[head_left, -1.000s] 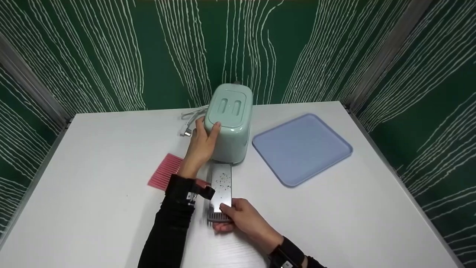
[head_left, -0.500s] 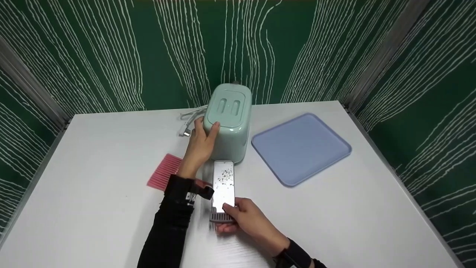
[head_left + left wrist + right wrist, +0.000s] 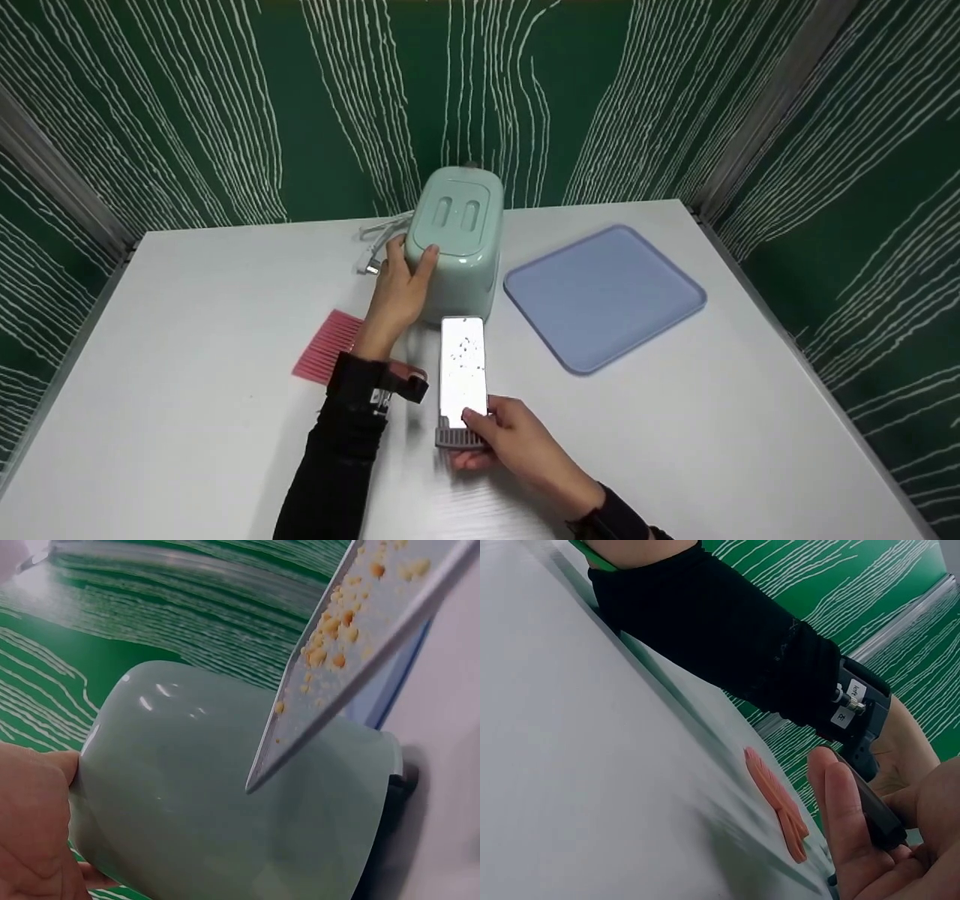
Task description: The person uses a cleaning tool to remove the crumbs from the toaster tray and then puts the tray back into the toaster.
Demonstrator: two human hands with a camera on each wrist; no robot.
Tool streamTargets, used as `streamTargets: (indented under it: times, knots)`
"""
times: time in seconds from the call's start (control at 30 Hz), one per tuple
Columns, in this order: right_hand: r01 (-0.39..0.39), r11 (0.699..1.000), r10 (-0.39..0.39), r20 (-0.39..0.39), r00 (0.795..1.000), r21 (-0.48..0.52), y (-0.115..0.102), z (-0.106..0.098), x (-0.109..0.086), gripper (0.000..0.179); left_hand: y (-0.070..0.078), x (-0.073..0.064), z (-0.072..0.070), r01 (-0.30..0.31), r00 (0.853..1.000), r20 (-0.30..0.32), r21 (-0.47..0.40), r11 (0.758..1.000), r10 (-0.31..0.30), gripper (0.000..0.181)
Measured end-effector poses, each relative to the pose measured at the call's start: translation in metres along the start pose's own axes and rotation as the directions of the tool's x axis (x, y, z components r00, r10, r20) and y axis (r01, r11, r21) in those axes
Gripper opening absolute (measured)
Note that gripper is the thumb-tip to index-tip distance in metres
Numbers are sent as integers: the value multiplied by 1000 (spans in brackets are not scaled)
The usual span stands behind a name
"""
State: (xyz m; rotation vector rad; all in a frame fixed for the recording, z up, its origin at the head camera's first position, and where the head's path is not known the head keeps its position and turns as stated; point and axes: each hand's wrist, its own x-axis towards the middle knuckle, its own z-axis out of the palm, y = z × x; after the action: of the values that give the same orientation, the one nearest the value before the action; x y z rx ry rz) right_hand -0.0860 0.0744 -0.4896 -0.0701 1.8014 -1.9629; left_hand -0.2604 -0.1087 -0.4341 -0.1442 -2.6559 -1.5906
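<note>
A mint-green toaster (image 3: 459,281) with a lid on its top stands near the back of the white table. My left hand (image 3: 399,289) grips the toaster's near left corner, thumb at the lid's front edge. In front of the toaster, my right hand (image 3: 517,442) pinches a long metal crumb tray (image 3: 463,375) by its slotted grey end, thumb on top and fingers below. Orange-yellow crumbs (image 3: 330,634) lie scattered over the tray in the left wrist view. The tray is raised above the table, its far end overlapping the toaster's lower front in the head view.
Left of the crumb tray, a pink brush (image 3: 330,349) lies on the table, partly hidden by my left wrist. A blue tray (image 3: 607,300) lies flat to the right. The toaster's white cord and plug (image 3: 369,262) rest behind my left hand.
The crumb tray has come away from the toaster's base, moving a little to the right and up in my right hand. My left hand keeps its hold on the toaster.
</note>
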Motion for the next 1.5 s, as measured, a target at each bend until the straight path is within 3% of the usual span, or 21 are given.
streamTargets:
  times: [0.57,0.9,1.17,1.5]
  knots:
    - [37,998,-41,-62,997,-55,-22,-24,-6,38,10,-8,-3,54,998,9,71,996,-55,75]
    - [71,997,-76,-118,990,-44,-33,-38,-7,37,27,-22,-6,-6,1000,-26,112,994,9,79]
    - [81,996,-84,-173,981,-25,-41,-45,-9,37,46,-40,-7,-78,988,-114,193,978,101,76]
    - [93,995,-98,-226,969,-32,-49,-55,-10,40,64,-65,-6,-193,980,-28,120,974,198,48]
